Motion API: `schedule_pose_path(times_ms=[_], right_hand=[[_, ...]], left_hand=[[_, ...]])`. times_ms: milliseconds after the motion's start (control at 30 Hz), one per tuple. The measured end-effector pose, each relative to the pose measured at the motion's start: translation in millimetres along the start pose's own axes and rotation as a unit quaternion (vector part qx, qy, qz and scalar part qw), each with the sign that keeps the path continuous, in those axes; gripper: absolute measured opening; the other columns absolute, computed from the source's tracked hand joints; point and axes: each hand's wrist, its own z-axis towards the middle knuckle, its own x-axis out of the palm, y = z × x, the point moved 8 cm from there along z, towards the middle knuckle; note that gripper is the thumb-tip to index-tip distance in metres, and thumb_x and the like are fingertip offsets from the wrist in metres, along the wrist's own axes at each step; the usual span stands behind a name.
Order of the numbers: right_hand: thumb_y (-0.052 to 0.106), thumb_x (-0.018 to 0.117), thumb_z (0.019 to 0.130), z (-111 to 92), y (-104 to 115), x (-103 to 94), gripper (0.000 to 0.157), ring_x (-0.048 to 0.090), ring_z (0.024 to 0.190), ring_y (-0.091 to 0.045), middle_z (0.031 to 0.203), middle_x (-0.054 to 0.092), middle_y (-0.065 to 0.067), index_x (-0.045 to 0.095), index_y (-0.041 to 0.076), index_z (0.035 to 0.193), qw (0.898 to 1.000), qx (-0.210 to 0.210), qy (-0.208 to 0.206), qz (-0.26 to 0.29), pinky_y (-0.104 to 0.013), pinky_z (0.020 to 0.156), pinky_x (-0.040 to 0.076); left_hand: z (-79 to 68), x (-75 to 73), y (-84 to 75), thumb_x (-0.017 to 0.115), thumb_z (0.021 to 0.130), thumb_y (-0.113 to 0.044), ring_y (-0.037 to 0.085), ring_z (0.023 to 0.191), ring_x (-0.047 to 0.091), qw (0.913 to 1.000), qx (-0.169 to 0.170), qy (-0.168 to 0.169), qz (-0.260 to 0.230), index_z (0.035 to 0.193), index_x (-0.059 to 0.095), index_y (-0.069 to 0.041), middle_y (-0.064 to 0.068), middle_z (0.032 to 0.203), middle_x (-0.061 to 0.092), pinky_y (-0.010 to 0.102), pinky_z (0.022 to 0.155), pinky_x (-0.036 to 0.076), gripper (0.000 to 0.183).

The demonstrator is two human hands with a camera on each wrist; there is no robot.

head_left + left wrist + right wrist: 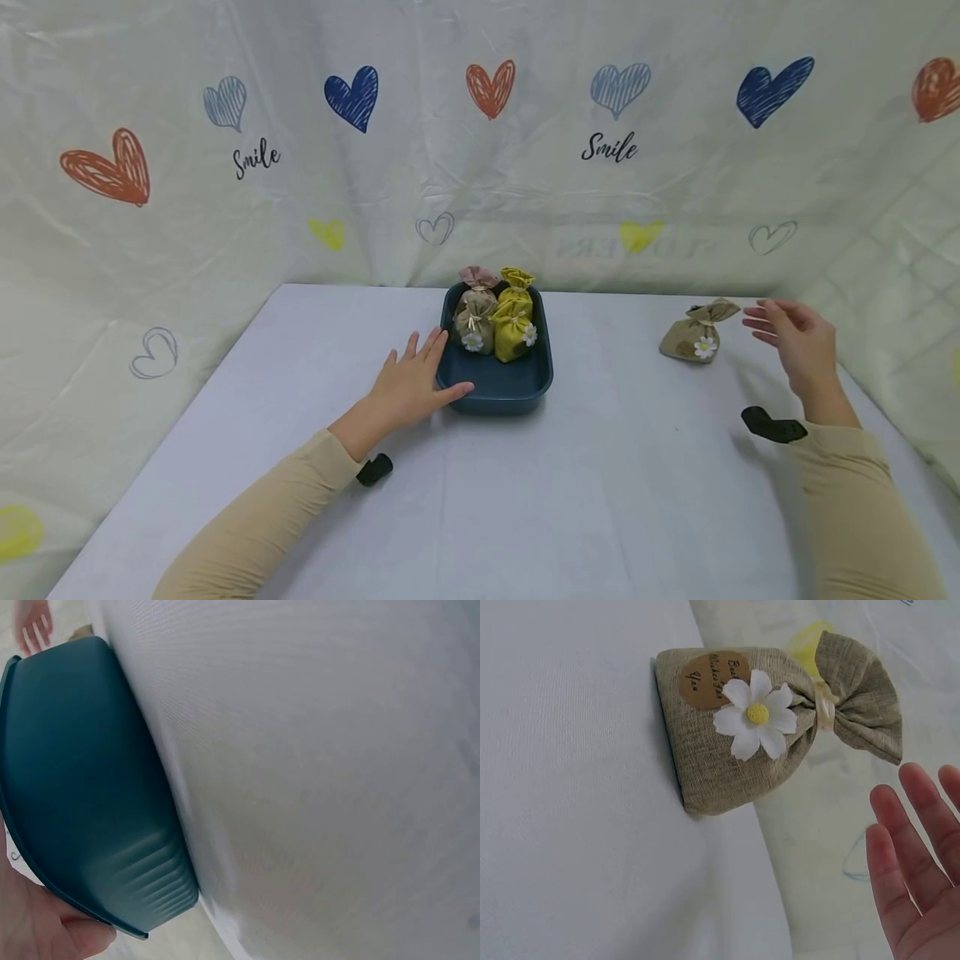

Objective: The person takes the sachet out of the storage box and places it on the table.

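My left hand rests flat-fingered against the blue tray, steadying it. My right hand, fingers spread, hovers beside the burlap sachet lying on the table; I'd pinch its tied neck.

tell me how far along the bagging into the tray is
Done: sachets already stand in the tray, beige and yellow ones. In hand: the left hand rests on the tray's rim; the open right hand hovers beside the last sachet. Left: that one lies on the table, ungrasped.

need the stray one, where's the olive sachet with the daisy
In the head view the olive sachet lies on the table, right of the blue tray, beside the open right hand.
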Motion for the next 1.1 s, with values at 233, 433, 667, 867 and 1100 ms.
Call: schedule_pose_path(times_ms=[233,433,667,867,1100], right_hand=[[0.016,0.061,0.105,-1,10,15.0,0.013,0.071,0.086,0.000,0.094,0.076,0.013,0.072,0.011,0.106,0.999,-0.025,0.003,-0.040,-0.011,0.073,0.053],[0.008,0.059,0.104,0,21,30.7,0.013,0.071,0.090,-0.002,0.097,0.075,0.009,0.072,0.004,0.106,0.998,-0.057,0.017,-0.027,-0.012,0.076,0.053],[-0.002,0.060,0.102,-2,35,53.1,0.014,0.073,0.086,-0.005,0.096,0.077,0.004,0.073,0.000,0.104,0.994,-0.101,0.040,0.028,-0.014,0.074,0.055],[0.003,0.060,0.103,-6,35,72.3,0.016,0.072,0.090,-0.003,0.100,0.075,0.009,0.071,-0.004,0.113,0.990,-0.117,0.069,-0.046,-0.012,0.077,0.053],[0.001,0.060,0.103,-8,40,98.3,0.015,0.074,0.090,-0.007,0.101,0.077,0.002,0.071,-0.006,0.112,0.988,-0.110,0.112,0.013,-0.016,0.076,0.055]], left_hand=[[0.0,0.1,0.3,0.046,0.094,-0.077,0.040,0.155,0.006,1.0000,-0.001,-0.001,-0.004,0.166,0.011,-0.010,0.008,0.171,0.009,0.066,0.118,0.013,0.104],[-0.7,-1.1,-1.1,0.046,0.095,-0.077,0.040,0.155,0.005,1.0000,0.000,0.003,-0.001,0.166,0.009,-0.011,0.007,0.171,0.008,0.066,0.118,0.013,0.104],[-0.5,-2.4,-1.2,0.047,0.095,-0.076,0.040,0.155,0.006,1.0000,0.001,0.001,-0.002,0.166,0.010,-0.011,0.008,0.171,0.009,0.066,0.118,0.013,0.103],[0.1,-0.6,-0.7,0.047,0.095,-0.075,0.039,0.155,0.006,1.0000,0.001,-0.001,-0.003,0.166,0.011,-0.011,0.007,0.171,0.008,0.066,0.118,0.013,0.103],[1.6,0.3,0.7,0.047,0.095,-0.077,0.039,0.155,0.007,1.0000,0.000,-0.005,0.002,0.166,0.010,-0.011,0.007,0.171,0.009,0.065,0.118,0.014,0.103]])
